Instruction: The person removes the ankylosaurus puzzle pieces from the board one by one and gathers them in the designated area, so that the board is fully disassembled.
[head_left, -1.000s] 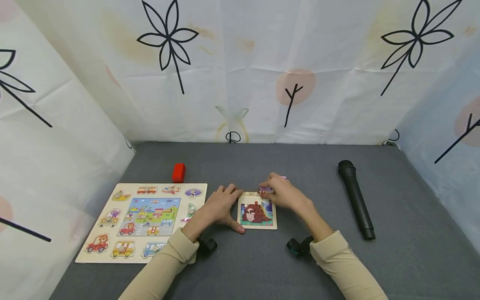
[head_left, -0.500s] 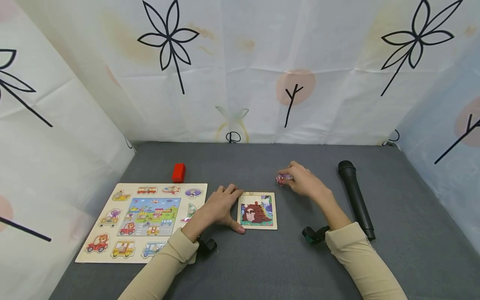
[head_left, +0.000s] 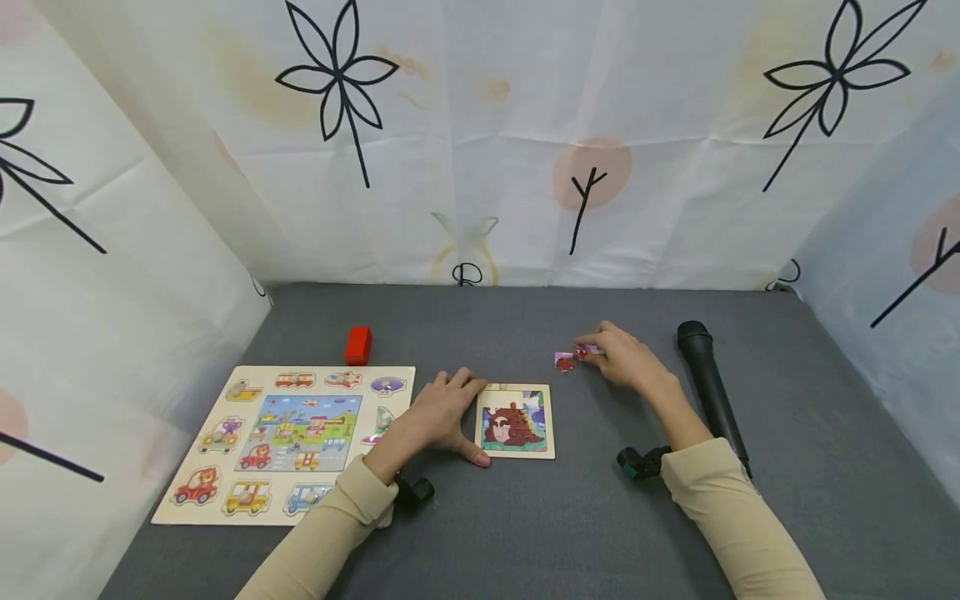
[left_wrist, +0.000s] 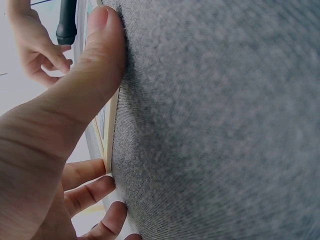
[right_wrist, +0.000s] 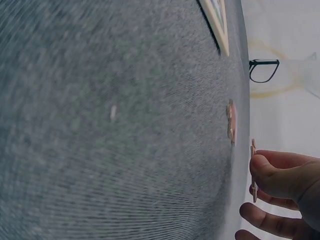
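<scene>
My left hand [head_left: 442, 412] holds the left side of a small jigsaw puzzle board [head_left: 517, 455], its thumb at the near corner and a finger at the far one. A brown animal picture fills most of the light wooden frame. Farther back and to the right, my right hand [head_left: 626, 360] pinches a thin purple and red puzzle piece [head_left: 591, 350] between thumb and fingers. In the right wrist view this piece is edge-on, raised over the table. A second puzzle piece [head_left: 564, 362] lies on the cloth just left of those fingertips.
A large wooden vehicle puzzle [head_left: 187, 450] lies at the left, partly under the left forearm. Behind it stands a red block [head_left: 358, 346]. A black microphone [head_left: 712, 400] lies right of the right hand. Patterned white cloth walls [head_left: 495, 108] enclose the grey table [head_left: 525, 533].
My right hand has moved from the board's far right corner back and to the right. One piece now lies on the table while the fingers hold another. My left hand has stayed still.
</scene>
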